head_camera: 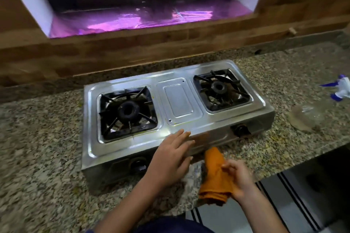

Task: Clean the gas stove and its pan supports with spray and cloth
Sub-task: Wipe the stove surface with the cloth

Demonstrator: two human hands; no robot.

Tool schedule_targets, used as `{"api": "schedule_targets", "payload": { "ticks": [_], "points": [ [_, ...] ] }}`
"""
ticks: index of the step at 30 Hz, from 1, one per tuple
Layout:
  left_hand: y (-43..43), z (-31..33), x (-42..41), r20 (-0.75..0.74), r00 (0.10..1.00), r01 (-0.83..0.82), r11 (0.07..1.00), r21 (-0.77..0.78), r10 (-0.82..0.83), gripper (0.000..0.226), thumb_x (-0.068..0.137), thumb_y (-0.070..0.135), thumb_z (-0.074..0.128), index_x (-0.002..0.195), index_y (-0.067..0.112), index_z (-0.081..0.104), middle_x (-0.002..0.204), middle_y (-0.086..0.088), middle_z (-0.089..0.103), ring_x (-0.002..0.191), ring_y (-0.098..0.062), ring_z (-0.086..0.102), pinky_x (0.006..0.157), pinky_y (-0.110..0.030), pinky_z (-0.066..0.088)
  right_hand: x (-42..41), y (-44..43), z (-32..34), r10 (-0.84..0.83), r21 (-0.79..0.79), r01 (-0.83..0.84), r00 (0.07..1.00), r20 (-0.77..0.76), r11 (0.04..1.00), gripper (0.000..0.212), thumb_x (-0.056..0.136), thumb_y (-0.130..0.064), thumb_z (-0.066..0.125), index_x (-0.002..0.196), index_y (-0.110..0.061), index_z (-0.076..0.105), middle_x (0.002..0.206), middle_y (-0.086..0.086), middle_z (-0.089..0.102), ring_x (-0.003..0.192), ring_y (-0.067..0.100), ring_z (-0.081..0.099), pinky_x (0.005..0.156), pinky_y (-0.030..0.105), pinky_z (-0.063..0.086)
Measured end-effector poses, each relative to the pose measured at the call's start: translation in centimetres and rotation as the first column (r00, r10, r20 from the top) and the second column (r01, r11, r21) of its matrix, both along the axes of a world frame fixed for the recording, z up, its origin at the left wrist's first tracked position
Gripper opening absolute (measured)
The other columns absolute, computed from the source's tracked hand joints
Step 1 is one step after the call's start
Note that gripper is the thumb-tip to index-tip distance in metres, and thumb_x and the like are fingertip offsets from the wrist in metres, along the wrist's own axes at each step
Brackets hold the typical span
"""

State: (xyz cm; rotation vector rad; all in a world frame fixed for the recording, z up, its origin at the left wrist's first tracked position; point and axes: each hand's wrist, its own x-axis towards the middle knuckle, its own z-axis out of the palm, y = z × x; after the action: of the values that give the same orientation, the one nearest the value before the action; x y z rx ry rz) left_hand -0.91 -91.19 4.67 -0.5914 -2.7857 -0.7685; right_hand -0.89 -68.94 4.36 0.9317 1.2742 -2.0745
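One stove (179, 100) lies lengthwise, left to right, on the counter (47, 138) just ahead - left hand (172, 157) flat, fingers straight, on its front edge, right hand (240, 178) gripping the orange cloth (214, 172) nearest its front panel.

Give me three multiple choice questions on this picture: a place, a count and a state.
1. How many burners has the stainless steel gas stove? A) two B) three C) four
2. Where does the clear plastic spray bottle lie? A) window sill B) stove top C) speckled granite counter, right of the stove
3. The right hand is: A) empty B) gripping the orange cloth C) turning a knob
Answers: A, two black pan supports show; C, it lies beside the stove; B, fingers curl round the cloth.
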Motion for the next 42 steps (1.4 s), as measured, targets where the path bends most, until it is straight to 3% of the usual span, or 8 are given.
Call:
{"api": "schedule_targets", "payload": {
  "ticks": [5,10,15,26,29,32,38,42],
  "points": [
    [-6.6,1.3,2.1,-0.006,0.987,-0.161,0.977,0.143,0.163,0.034,0.088,0.027,0.064,0.121,0.017,0.066,0.137,-0.002,0.058,0.136,-0.020,0.044,0.111,-0.033,0.035,1.1,-8.2,1.8,0.320,-0.098,-0.340,0.930,-0.179,0.935,0.038,0.078,-0.014,0.072,0.114,-0.002,0.068,0.109,0.025,0.068,0.093,0.036,0.065,0.083,0.045,0.055],
    [-11.7,3.2,6.2,0.299,0.917,-0.383,0.792,0.475,0.264,0.033,0.092,0.048,0.051,0.118,0.031,0.065,0.113,0.015,0.068,0.109,-0.002,0.062,0.091,-0.030,0.051,0.6,-15.2,4.0,0.508,0.122,-0.527,0.692,-0.513,0.841,0.026,0.084,-0.018,0.070,0.106,-0.005,0.066,0.095,0.015,0.067,0.088,0.023,0.064,0.079,0.034,0.052],
    [-16.0,3.0,9.5,0.458,0.849,-0.514,0.610,0.603,0.263,0.024,0.085,0.045,0.064,0.095,0.025,0.056,0.090,0.007,0.065,0.089,-0.011,0.065,0.080,-0.036,0.054,0.9,-19.9,3.8,0.600,0.198,-0.626,0.536,-0.594,0.754,0.031,0.086,-0.022,0.066,0.108,-0.001,0.059,0.092,0.009,0.064,0.089,0.020,0.058,0.080,0.033,0.047],
    [-18.8,3.5,10.7,0.693,0.691,-0.723,0.202,0.661,0.206,0.021,0.082,0.006,0.075,0.094,0.010,0.059,0.074,-0.004,0.069,0.068,-0.016,0.068,0.059,-0.028,0.056,4.2,-24.6,3.1,0.625,0.555,-0.289,0.407,-0.666,0.780,0.023,0.091,-0.011,0.068,0.110,-0.022,0.066,0.103,-0.004,0.073,0.098,0.013,0.068,0.085,0.030,0.053],
    [-18.6,3.9,10.4,0.755,0.636,-0.766,0.010,0.643,0.159,0.017,0.082,0.004,0.074,0.085,0.009,0.058,0.069,-0.006,0.067,0.064,-0.015,0.066,0.054,-0.026,0.055,5.7,-25.7,3.2,0.748,0.687,-0.298,0.231,-0.622,0.663,0.048,0.089,-0.021,0.071,0.135,-0.024,0.057,0.127,-0.017,0.064,0.121,0.001,0.058,0.100,0.023,0.046],
    [-19.0,4.6,10.1,0.783,0.614,-0.785,-0.028,0.619,0.103,0.013,0.085,0.003,0.070,0.089,0.006,0.058,0.070,-0.008,0.066,0.062,-0.015,0.066,0.054,-0.023,0.056,6.0,-26.4,2.1,0.857,0.847,-0.163,-0.018,-0.515,0.506,0.068,0.086,-0.023,0.070,0.147,-0.019,0.041,0.146,-0.013,0.048,0.136,0.000,0.042,0.109,0.023,0.037],
    [-22.8,5.7,9.0,0.752,0.657,-0.753,0.100,0.650,0.055,0.017,0.096,0.023,0.057,0.101,0.011,0.067,0.093,-0.010,0.076,0.075,-0.022,0.073,0.067,-0.027,0.058,3.9,-28.7,4.1,0.785,0.768,-0.167,0.165,-0.597,0.619,0.056,0.089,-0.007,0.063,0.140,-0.023,0.048,0.128,-0.019,0.058,0.119,-0.008,0.054,0.097,0.014,0.045],
    [-24.1,4.9,8.3,0.758,0.628,-0.774,0.045,0.631,0.173,0.016,0.097,0.020,0.055,0.099,0.010,0.067,0.087,-0.008,0.074,0.064,-0.015,0.068,0.058,-0.023,0.051,-1.0,-31.9,8.6,0.755,0.740,-0.203,0.340,-0.561,0.641,0.039,0.085,-0.013,0.068,0.120,-0.022,0.054,0.106,-0.011,0.064,0.093,-0.001,0.062,0.079,0.020,0.051]
  ]
}}
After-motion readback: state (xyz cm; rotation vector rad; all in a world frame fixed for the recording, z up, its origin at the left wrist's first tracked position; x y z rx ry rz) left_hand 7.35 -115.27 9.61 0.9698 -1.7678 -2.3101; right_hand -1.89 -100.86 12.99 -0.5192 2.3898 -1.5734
